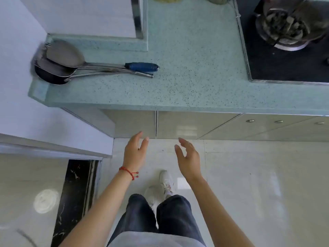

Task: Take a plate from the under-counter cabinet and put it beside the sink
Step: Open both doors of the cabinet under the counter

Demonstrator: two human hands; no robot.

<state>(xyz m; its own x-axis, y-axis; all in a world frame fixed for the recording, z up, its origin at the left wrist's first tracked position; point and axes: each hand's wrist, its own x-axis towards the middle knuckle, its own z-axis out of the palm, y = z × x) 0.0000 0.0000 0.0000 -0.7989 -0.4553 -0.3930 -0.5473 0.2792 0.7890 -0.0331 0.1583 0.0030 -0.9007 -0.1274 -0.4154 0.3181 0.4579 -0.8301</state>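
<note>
Below the desk [178, 90], both hands hover empty with fingers spread, the left hand [135, 150] and right hand [188, 157] near the closed cabinet doors [178, 124]. No plate shows. Ladles [71, 63] lie on the desk.

No legible text, label, brand mark, number or sign appears in the head view. The speckled surface [187, 72], the cabinet doors [178, 124] and the ladle handles [140, 67] carry no readable markings.
</note>
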